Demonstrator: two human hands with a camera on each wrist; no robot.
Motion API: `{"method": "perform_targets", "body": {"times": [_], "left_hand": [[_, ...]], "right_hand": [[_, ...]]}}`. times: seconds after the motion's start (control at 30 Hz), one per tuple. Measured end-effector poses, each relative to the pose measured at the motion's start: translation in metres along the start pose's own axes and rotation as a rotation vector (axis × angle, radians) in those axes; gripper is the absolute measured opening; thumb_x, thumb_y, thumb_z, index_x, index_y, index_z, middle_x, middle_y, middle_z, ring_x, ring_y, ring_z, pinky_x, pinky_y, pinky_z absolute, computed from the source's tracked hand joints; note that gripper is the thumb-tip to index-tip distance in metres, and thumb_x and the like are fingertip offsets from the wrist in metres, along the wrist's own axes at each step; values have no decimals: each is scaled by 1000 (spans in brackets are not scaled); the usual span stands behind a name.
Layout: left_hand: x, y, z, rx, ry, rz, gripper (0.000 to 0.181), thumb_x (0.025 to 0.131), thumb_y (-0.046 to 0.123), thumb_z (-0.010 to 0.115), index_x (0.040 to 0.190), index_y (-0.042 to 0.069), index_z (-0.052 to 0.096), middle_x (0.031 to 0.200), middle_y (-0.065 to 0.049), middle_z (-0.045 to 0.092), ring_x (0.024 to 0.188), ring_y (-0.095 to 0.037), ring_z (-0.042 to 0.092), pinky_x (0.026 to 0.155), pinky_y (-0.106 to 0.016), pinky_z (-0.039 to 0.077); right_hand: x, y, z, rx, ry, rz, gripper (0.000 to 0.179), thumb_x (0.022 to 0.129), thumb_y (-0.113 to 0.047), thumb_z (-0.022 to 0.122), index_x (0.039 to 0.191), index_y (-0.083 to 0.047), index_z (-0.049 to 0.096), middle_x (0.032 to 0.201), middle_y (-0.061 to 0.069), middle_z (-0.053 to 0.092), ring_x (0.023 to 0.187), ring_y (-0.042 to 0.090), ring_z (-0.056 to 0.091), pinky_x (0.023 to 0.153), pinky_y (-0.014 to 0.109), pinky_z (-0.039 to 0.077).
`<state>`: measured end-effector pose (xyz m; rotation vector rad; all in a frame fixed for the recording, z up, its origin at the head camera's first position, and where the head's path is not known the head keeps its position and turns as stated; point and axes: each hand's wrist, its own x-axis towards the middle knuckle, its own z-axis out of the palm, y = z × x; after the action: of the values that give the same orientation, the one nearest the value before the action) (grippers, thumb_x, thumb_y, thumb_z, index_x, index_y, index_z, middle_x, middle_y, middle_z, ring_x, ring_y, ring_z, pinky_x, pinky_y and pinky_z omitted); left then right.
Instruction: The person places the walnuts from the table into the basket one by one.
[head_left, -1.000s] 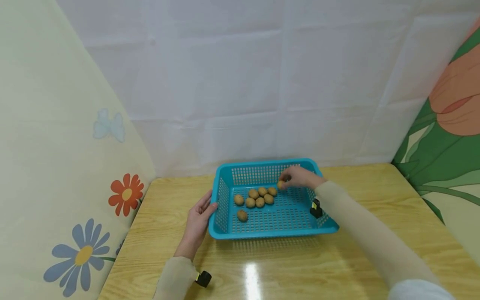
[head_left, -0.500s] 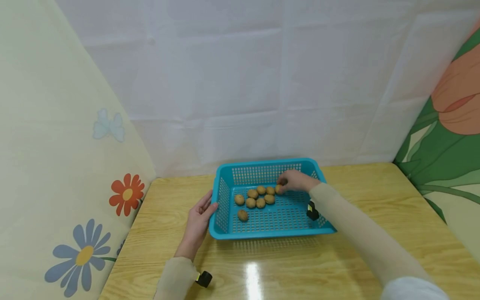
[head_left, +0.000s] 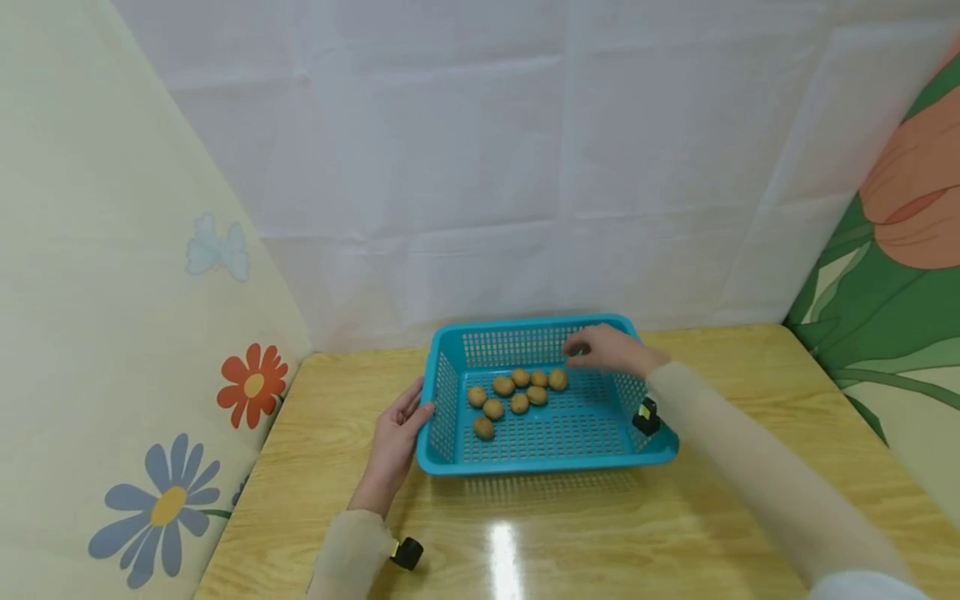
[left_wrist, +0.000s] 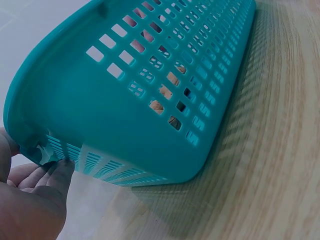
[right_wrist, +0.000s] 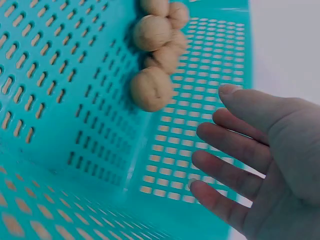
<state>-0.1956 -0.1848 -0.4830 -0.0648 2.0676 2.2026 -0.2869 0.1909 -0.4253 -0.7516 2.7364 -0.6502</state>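
A blue-green plastic basket (head_left: 551, 467) with slotted walls stands on the table, tilted slightly in the head view. My left hand (head_left: 393, 442) grips its left rim, thumb on top and fingers underneath; the left wrist view shows the fingers (left_wrist: 60, 175) curled at the rim. Several walnuts lie in the left and middle of the basket. The rightmost walnut (head_left: 557, 380) ends the back row, and a darker one (head_left: 483, 428) lies at the front left. My right hand (head_left: 607, 348) hovers over the back right of the basket, holding nothing, its fingers (right_wrist: 230, 145) spread and apart from the walnuts.
The wooden table (head_left: 600, 533) extends around the basket on both sides and in front. Behind it hangs a white cloth (head_left: 450, 167). Panels with painted flowers (head_left: 253, 386) stand at left and right. A small black camera (head_left: 407, 553) is strapped to each wrist.
My right hand has let go of the walnut at the right end of the back row and drawn back to the right. One front-row walnut has shifted left. My left hand stays on the rim.
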Motion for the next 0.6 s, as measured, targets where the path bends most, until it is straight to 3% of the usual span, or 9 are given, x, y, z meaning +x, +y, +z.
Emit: {"method": "perform_targets", "body": {"times": [0.33,0.6], "left_hand": [[2,0,-2,7,-1,13,60,107,14,60,162,10,37,162,-14,44,147,-27,44,109,-30,49],[0,-1,-1,10,4,25,59,107,13,60,161,9,38,161,-15,45,147,-30,45,106,-30,51]], "right_hand": [[-57,-2,-35,0,182,-41,33,105,-21,64,129,1,69,122,16,73,109,34,68,93,55,56],[-115,24,-32,22,275,80,39,108,-26,59,135,1,66,133,22,66,119,40,62,95,60,54]]}}
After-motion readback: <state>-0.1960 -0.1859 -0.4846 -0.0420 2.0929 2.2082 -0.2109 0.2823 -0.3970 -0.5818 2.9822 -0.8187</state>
